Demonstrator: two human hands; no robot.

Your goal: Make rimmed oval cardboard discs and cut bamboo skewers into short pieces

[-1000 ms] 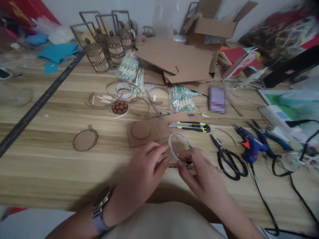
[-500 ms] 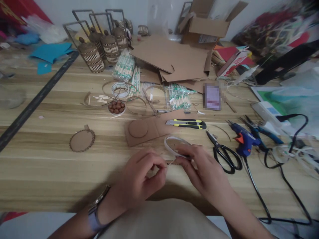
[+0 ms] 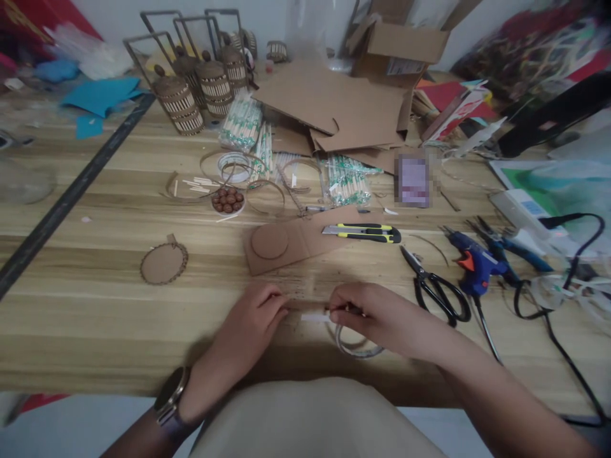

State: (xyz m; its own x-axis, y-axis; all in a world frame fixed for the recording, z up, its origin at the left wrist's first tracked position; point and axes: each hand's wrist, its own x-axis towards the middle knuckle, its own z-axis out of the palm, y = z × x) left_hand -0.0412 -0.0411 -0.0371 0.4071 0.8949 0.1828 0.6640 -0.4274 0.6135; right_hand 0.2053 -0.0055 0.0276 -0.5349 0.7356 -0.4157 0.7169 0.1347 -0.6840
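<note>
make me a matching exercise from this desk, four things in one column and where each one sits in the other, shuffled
Things:
1. utility knife
2. scissors
3. glue gun
4. bowl of brown beads

Places:
A. right of the scissors, with a black cord trailing toward the table edge
B. beyond the cardboard piece with the round cut-out, beside curled strips
C. on the table just past the right hand, yellow and black
D. between the utility knife and the glue gun, black handles toward the person

Pairs: 1-C, 2-D, 3-A, 4-B
</note>
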